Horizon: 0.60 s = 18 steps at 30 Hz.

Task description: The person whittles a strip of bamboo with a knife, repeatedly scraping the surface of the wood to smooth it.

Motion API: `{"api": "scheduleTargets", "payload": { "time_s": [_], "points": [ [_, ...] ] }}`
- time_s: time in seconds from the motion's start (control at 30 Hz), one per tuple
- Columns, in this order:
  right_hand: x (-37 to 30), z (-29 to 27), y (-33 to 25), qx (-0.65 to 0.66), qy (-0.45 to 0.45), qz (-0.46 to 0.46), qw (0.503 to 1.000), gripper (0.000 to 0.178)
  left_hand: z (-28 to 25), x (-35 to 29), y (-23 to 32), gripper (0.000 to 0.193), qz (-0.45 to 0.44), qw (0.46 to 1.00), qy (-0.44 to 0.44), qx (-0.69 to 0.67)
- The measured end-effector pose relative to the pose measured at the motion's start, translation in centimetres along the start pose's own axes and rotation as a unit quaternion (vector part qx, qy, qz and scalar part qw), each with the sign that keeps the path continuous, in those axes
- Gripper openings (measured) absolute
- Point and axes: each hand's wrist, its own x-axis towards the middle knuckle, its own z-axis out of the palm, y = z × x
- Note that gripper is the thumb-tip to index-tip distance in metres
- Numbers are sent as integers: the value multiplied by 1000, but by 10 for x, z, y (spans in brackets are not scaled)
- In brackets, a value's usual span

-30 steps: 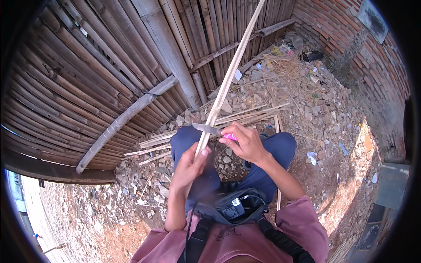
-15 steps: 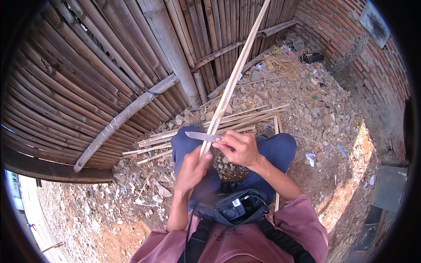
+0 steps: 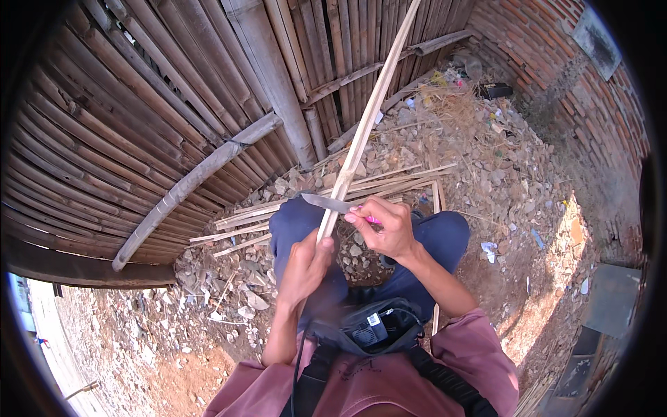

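My left hand [image 3: 306, 264] is closed around the lower part of a long pale strip of split bamboo [image 3: 358, 142], which slants up and away toward the far wall. A knife [image 3: 328, 203] with a pink handle is gripped in my right hand [image 3: 385, 226]. Its blade points left and lies across the strip, just above my left hand. Part of the handle is hidden by my fingers. Both hands are over my bent knees.
Several split strips [image 3: 389, 186] lie on the rubble ground [image 3: 486, 167] beyond my knees. A bamboo wall [image 3: 167, 90] rises at left and ahead, a brick wall [image 3: 549, 48] at right. An open dark bag [image 3: 375, 326] rests at my waist.
My right hand and the knife have moved slightly up along the strip and to the right, showing more of the pink handle. My left hand keeps its hold in nearly the same place.
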Motion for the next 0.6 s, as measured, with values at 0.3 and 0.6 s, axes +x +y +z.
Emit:
{"api": "scheduleTargets", "payload": {
  "time_s": [0.3, 0.6],
  "points": [
    [-1, 8, 4, -3, 44, -3, 999, 18, 1, 1, 0, 34, 40, 998, 4, 50],
    [2, 7, 4, 0, 21, -8, 1000, 15, 1, -1, 7, 32, 22, 998, 4, 55]
  ]
}}
